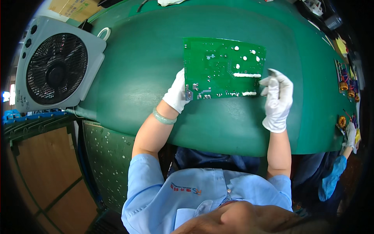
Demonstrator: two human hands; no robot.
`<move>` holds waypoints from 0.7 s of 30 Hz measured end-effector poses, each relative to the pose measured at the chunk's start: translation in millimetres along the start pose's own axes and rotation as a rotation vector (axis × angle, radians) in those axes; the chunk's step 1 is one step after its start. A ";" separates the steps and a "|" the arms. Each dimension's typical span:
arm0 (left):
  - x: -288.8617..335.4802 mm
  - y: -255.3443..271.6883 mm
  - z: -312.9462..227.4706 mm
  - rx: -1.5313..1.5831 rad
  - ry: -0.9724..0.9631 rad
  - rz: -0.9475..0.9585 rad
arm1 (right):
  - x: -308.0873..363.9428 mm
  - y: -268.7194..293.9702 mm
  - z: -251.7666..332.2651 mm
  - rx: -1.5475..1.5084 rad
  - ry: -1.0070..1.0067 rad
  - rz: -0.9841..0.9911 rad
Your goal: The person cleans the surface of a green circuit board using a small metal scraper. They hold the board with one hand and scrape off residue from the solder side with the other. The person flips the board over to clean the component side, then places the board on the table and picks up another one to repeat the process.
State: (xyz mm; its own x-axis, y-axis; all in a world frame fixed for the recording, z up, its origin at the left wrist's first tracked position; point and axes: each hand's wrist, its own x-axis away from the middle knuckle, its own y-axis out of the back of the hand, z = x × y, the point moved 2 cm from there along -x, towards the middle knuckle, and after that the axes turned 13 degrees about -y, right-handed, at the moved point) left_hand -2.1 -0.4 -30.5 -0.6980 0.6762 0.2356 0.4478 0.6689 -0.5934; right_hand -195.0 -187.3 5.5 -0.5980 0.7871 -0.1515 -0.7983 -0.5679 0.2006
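Observation:
A green circuit board (218, 66) is held up above the table, its soldered face in view. White blobs and two white strips of paste-like material sit on its right half. My left hand (178, 93), in a white glove, grips the board's left edge; its fingers are mostly hidden behind the board. Close by the right edge is my right hand (279, 102), also gloved in white. Its fingers are loosely bent and apart, with nothing visible between them. Whether its fingertips touch the board's edge I cannot tell.
A grey box fan (56, 66) stands at the left on the green-covered table (136, 89). Along the right rim lie several boards with copper coils (343, 84). Another person's gloved hand (351, 134) is beside a coil there. A cardboard box (74, 8) is at the far left.

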 end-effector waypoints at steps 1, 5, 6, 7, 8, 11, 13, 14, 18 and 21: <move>-0.2 0.2 0.5 0.017 0.004 0.023 | -4.8 1.6 -1.2 -0.052 -0.065 -0.041; -4.2 -3.2 6.2 0.068 0.019 0.118 | -26.4 13.6 -12.9 -0.215 -0.278 0.022; -5.9 -6.5 8.2 0.072 0.018 0.126 | -28.5 15.5 -20.2 -0.315 -0.328 0.105; -8.6 -9.0 9.9 0.074 0.023 0.136 | -28.6 14.8 -24.2 -0.411 -0.378 0.180; -10.4 -12.3 10.5 0.075 0.028 0.147 | -28.6 14.4 -26.5 -0.507 -0.427 0.256; -13.9 -14.4 11.0 0.077 0.037 0.141 | -24.5 16.3 -10.8 -0.414 -0.584 0.239; -13.5 -13.6 10.8 0.072 0.035 0.125 | -25.6 17.8 -14.7 -0.466 -0.501 0.262; -13.8 -13.3 10.7 0.073 0.037 0.115 | -26.4 18.5 -15.0 -0.470 -0.483 0.258; -12.7 -11.3 10.0 0.065 0.023 0.081 | -25.4 19.2 -15.6 -0.487 -0.468 0.261; -13.4 -10.3 11.0 0.069 0.014 0.063 | -24.0 21.5 -10.7 -0.459 -0.463 0.251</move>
State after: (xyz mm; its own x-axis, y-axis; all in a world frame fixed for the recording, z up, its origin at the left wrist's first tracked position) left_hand -3.5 -19.8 -36.0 -0.6613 0.7212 0.2066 0.4505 0.6020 -0.6593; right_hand -198.6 -221.0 3.1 -0.7576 0.5825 0.2943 -0.6506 -0.7101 -0.2692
